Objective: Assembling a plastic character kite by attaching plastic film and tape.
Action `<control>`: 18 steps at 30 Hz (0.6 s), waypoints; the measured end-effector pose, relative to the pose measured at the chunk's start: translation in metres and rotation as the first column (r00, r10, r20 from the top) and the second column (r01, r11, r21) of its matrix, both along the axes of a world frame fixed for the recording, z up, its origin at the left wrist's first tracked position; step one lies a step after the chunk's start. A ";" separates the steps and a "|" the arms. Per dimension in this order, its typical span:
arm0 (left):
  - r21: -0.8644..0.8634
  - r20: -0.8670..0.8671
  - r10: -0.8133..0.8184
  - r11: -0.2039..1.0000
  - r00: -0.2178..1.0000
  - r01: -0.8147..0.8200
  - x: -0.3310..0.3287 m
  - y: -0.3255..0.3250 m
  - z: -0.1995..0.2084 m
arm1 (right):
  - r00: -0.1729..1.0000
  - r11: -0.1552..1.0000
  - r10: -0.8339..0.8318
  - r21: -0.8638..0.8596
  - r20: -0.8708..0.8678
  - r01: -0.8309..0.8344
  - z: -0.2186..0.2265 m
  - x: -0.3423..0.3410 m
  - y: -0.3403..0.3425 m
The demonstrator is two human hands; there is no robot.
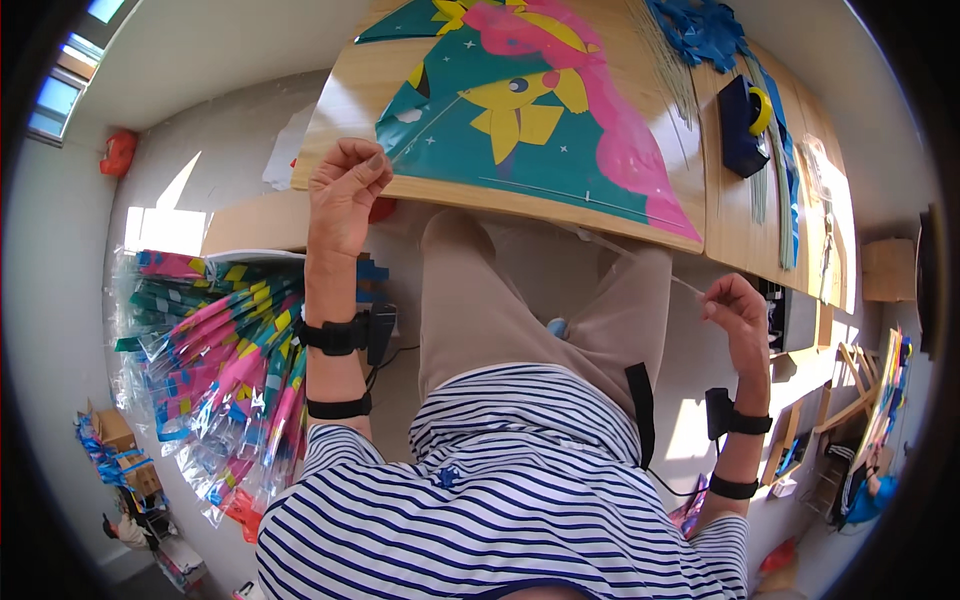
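Observation:
A kite sheet point(560, 110) in teal and pink, printed with a yellow cartoon figure, lies on the wooden table in front of me. My left hand point(350, 180) is raised by the sheet's near left corner, thumb and fingertips pinched together. A thin pale strand point(425, 132) runs from those fingertips up across the sheet. Out past the table's near edge, on the right, my right hand point(737, 308) pinches the end of a thin whitish strip point(640, 258). That strip slants up to the table edge. A slim white rod point(560, 198) lies along the sheet's near edge.
On the right of the table point(680, 200) stand a dark tape dispenser point(742, 128) with yellow tape, bundles of thin rods point(677, 62) and blue strips point(700, 32). Plastic-wrapped colourful kites point(225, 350) are piled at my left. A cardboard box point(888, 270) is far right.

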State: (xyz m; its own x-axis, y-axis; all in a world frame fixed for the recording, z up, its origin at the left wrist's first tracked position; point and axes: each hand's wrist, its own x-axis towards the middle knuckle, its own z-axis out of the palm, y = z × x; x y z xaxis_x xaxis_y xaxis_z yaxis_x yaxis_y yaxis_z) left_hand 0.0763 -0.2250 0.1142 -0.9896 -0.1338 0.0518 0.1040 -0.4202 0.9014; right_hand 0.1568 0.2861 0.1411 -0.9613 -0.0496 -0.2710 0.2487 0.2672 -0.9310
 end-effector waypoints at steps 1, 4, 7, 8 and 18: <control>-0.007 -0.004 0.014 1.000 1.000 -0.014 0.001 -0.001 -0.003 | 1.000 1.000 -0.013 0.016 -0.010 0.013 0.004 -0.003 -0.002; -0.068 0.010 0.063 0.996 0.998 -0.062 0.001 -0.008 -0.011 | 1.000 0.998 -0.014 -0.066 -0.024 0.013 0.013 -0.017 -0.003; -0.132 0.040 0.069 0.989 0.997 -0.063 -0.001 -0.005 -0.012 | 1.000 0.997 0.017 -0.074 -0.020 -0.019 0.005 -0.030 0.011; -0.147 0.059 0.083 0.986 0.995 -0.074 -0.003 -0.004 -0.015 | 0.999 0.998 0.025 -0.056 -0.025 -0.026 -0.001 -0.034 0.016; -0.218 0.188 0.161 0.969 0.969 -0.118 -0.020 0.017 -0.047 | 0.994 0.997 0.079 0.003 -0.069 -0.079 -0.037 -0.083 0.035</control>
State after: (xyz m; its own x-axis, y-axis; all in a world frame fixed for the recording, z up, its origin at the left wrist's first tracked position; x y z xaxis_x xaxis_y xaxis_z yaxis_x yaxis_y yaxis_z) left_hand 0.0558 -0.2083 0.0669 -0.9544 -0.2787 -0.1071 -0.0452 -0.2198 0.9745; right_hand 0.0737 0.3212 0.1046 -0.9707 -0.1264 -0.2045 0.1621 0.2836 -0.9451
